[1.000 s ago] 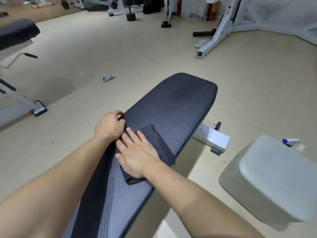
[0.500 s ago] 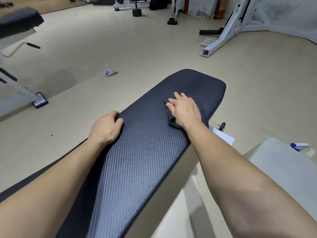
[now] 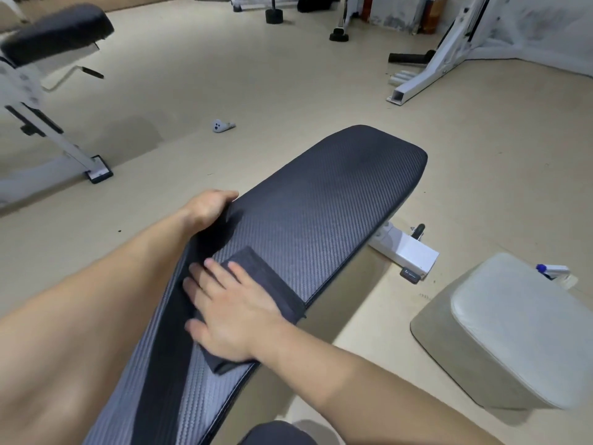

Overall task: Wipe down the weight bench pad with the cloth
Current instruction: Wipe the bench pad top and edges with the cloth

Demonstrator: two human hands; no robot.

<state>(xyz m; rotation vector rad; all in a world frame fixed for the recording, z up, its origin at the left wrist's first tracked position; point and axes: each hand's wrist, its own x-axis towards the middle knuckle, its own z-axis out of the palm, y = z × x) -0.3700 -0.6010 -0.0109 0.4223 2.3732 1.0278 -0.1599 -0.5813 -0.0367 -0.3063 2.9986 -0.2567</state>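
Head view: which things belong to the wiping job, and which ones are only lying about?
Job: bench pad; cloth, pressed flat by the right hand; left hand gripping the pad's edge.
Lying about: spray bottle, pale cushioned block, small white device, second bench, white frame.

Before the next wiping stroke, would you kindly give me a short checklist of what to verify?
1. Folded dark grey cloth lies flat on the black textured bench pad: ok.
2. Right hand presses on the cloth with straight fingers: ok.
3. Left hand grips the pad's left edge to steady it: ok.
4. Pad ahead of the cloth carries no objects: ok.
5. Whether the cloth is damp: cannot tell.
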